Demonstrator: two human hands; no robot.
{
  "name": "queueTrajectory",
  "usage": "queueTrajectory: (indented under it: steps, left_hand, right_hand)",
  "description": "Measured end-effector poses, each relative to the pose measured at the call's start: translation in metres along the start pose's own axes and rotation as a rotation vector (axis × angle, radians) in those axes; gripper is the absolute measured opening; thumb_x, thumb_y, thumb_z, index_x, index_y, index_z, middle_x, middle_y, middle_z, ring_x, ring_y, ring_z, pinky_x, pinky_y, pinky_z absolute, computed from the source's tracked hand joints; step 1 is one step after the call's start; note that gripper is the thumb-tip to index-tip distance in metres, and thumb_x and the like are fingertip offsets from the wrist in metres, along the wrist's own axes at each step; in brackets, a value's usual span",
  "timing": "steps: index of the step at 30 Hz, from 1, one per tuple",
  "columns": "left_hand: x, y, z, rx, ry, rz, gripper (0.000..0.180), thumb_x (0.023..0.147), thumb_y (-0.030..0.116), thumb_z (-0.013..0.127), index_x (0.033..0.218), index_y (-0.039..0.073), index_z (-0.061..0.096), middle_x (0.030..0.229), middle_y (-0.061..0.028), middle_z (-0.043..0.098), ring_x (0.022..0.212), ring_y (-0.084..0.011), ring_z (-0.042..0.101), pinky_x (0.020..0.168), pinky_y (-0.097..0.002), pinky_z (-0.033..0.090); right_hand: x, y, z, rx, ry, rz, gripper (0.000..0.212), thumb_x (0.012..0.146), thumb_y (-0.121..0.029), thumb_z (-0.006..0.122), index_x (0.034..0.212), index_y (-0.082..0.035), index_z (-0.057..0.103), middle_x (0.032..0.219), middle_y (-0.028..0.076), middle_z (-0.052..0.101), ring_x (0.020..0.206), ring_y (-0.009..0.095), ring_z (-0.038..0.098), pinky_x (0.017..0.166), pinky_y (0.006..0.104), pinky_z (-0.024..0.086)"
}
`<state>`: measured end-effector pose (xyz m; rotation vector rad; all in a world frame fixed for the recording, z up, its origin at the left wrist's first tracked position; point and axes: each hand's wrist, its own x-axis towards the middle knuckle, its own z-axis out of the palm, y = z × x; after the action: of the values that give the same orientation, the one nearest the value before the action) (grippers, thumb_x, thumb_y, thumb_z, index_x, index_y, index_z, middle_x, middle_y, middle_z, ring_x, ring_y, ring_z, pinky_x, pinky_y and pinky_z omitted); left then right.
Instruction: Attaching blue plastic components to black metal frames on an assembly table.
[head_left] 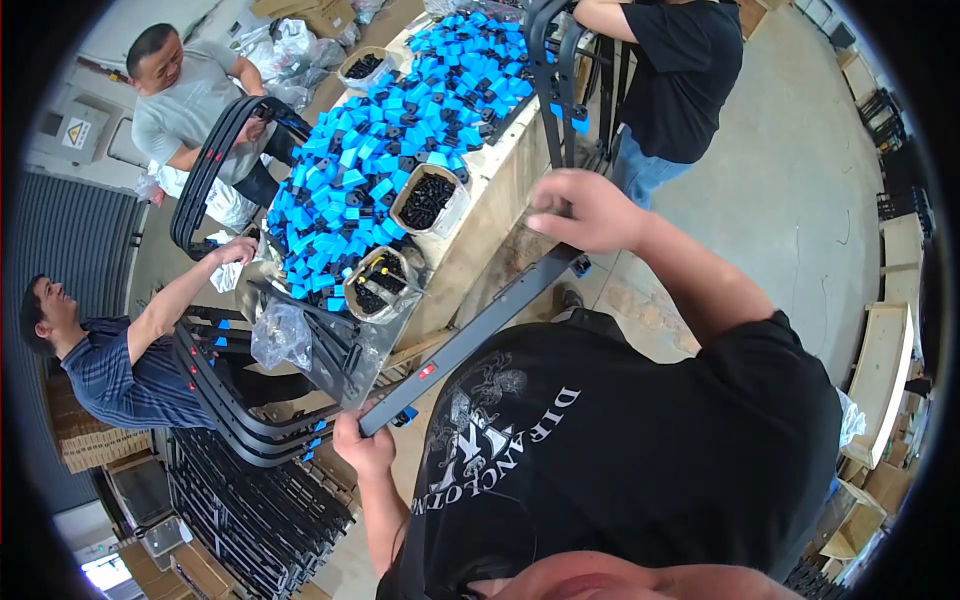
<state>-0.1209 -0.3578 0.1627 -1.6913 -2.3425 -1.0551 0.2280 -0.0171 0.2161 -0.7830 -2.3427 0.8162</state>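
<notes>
A long dark grey metal tube (470, 345) with a small red mark slants in front of my body, with blue pieces at both ends. My left hand (366, 448) is closed round its lower left end. Over the upper right end is my right hand (590, 212), its fingers curled and slightly blurred. Whatever those fingers may hold is hidden. Beyond the tube, the workbench (480, 215) bears a big heap of blue and black plastic pieces (370, 165). An open box of small black parts (428, 200) stands by the near edge, beside another box with yellow-handled tools (382, 283).
Two people (195, 110) (120, 350) stand across the bench with curved black tube frames (225, 415). A person in black (685, 80) works at the far right by upright frames (557, 90). A clear plastic bag (282, 335) lies on the bench corner. Stacked black tubes (235, 510) lie at lower left.
</notes>
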Motion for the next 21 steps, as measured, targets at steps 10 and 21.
queueTrajectory:
  steps: [10, 21]
  left_hand:
    - [0.093, 0.117, 0.028, -0.025, -0.409, -0.176, 0.019, 0.075, 0.008, 0.076, 0.077, 0.002, 0.058, 0.063, -0.0103, 0.057, 0.056, -0.0173, 0.052, 0.054, -0.0330, 0.043]
    - [0.168, 0.274, 0.123, -0.322, -0.477, -0.206, 0.013, 0.075, -0.003, 0.067, 0.087, 0.000, 0.062, 0.074, 0.0048, 0.055, 0.069, -0.0046, 0.048, 0.061, -0.0234, 0.040]
  right_hand:
    - [-0.025, 0.134, -0.021, 0.621, 0.362, 0.515, 0.033, 0.103, -0.026, 0.057, 0.080, -0.004, 0.060, 0.072, -0.004, 0.049, 0.072, 0.006, 0.044, 0.067, 0.0260, 0.039]
    - [-0.064, 0.139, -0.197, -0.048, 0.723, -0.237, 0.039, 0.094, -0.020, 0.067, 0.126, 0.000, 0.057, 0.113, 0.017, 0.060, 0.105, 0.030, 0.059, 0.090, 0.0387, 0.048]
